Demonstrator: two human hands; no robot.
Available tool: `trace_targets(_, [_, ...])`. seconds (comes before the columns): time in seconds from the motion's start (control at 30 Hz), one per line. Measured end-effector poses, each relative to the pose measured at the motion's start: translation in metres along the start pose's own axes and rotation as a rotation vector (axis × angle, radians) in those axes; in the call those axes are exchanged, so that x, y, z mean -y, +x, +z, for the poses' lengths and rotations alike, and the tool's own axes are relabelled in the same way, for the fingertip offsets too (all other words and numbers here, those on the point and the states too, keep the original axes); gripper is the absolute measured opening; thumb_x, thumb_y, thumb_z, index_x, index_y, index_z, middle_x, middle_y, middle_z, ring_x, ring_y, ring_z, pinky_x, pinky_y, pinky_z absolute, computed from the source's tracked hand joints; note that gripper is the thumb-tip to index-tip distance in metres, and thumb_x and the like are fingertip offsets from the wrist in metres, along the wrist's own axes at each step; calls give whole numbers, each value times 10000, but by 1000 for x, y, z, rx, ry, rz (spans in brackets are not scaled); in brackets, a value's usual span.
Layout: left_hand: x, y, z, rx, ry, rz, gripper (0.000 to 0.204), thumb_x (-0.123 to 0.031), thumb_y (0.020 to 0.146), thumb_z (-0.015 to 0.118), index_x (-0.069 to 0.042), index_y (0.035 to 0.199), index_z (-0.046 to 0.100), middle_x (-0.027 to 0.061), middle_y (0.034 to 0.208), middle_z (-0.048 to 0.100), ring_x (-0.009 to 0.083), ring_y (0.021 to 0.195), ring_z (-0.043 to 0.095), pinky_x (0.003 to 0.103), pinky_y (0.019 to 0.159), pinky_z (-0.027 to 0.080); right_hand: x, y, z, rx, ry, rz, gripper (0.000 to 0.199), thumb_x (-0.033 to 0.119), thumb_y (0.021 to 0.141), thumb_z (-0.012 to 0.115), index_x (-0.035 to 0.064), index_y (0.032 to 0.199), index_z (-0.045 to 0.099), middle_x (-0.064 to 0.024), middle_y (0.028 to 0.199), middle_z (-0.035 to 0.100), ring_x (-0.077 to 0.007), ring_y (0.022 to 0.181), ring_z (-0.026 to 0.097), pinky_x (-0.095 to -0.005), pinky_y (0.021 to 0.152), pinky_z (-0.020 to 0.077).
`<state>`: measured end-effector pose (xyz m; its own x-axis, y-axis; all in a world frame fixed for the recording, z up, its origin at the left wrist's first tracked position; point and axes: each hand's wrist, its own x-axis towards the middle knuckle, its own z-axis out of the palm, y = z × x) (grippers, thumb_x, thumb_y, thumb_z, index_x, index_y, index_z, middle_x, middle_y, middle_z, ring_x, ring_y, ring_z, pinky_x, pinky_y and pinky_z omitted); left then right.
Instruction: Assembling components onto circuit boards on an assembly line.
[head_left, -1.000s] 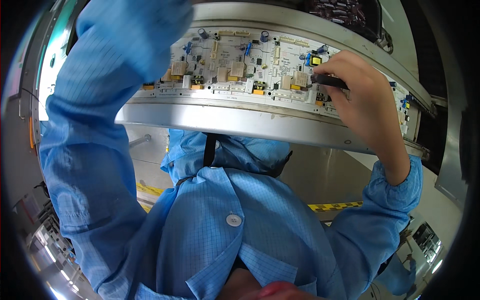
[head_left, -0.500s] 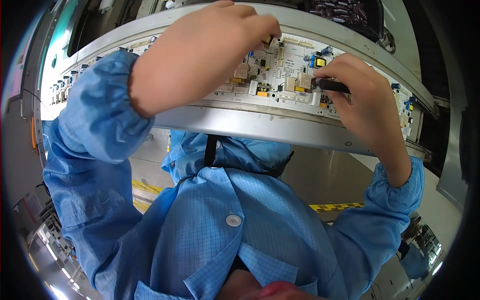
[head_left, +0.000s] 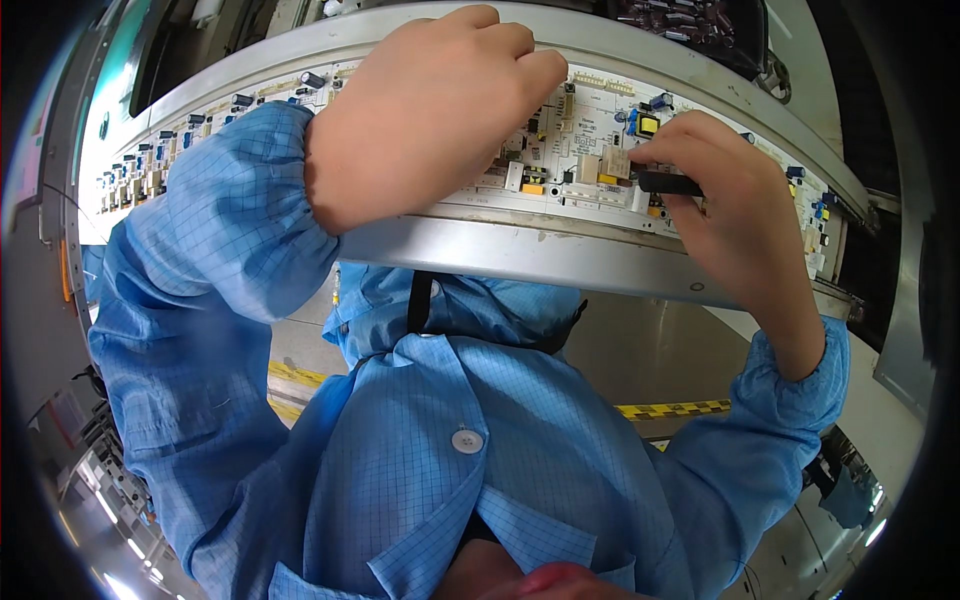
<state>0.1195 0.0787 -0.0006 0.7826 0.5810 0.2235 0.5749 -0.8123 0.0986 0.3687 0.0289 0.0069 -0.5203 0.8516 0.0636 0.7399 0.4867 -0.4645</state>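
A row of white circuit boards [head_left: 590, 95] lies in a metal-edged track across the far side of me. My left hand [head_left: 440, 105] is over the boards with its fingers curled down; its fingertips, beside a pale connector strip, are partly hidden, so anything pinched there cannot be made out. My right hand [head_left: 735, 190] is closed around a black pen-like tool [head_left: 668, 184], whose blunt end points left. Its index fingertip is at a beige block-shaped component [head_left: 614, 162] on the board. Close to that hand is a yellow-and-black transformer [head_left: 647, 125].
The silver front rail [head_left: 440, 244] runs between my body and the boards. Beyond the far rail stands a black bin [head_left: 690, 25] of dark cylindrical parts. Black capacitors [head_left: 313, 80] stick up along the boards at left. Yellow-black tape [head_left: 675, 411] marks the floor.
The boards have slid slightly to the right. My left hand has shifted right and a little nearer, and the yellow part seen at its fingertips is now hidden. My right hand has barely moved.
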Motion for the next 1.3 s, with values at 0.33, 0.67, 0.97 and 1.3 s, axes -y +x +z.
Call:
trace_targets(0.33, [4, 5, -1, 5, -33, 33, 216, -107, 761, 753, -51, 959, 687, 82, 953, 658, 291, 922, 608, 394, 813, 523, -35, 37, -40, -207, -173, -23, 210, 103, 851, 715, 9, 1034, 671, -105, 949, 674, -202, 850, 649, -297, 781, 503])
trace_targets(0.67, [12, 4, 3, -55, -92, 68, 251, -107, 787, 729, -56, 1025, 669, 91, 936, 656, 302, 932, 604, 414, 831, 509, -145, 106, -25, 0, -566, 87, 400, 116, 815, 715, -10, 1185, 633, -201, 1107, 682, -367, 1023, 653, -400, 899, 513])
trace_targets(0.97, [14, 3, -15, -21, -108, 30, 257, -69, 817, 683, -48, 1071, 648, 122, 869, 659, 318, 884, 622, 420, 792, 499, -131, 113, -30, 128, -436, 114, 407, 117, 771, 742, -49, 1131, 654, -233, 1072, 672, -387, 1049, 633, -418, 922, 496])
trace_targets(1.3, [104, 38, -55, -270, 502, -96, 295, 11, 827, 527, -2, 1088, 665, 150, 1048, 685, 328, 997, 625, 444, 865, 501, -120, 130, -30, 241, -696, -25, 350, 60, 731, 724, -46, 1058, 654, -236, 1016, 661, -409, 1012, 619, -458, 879, 498])
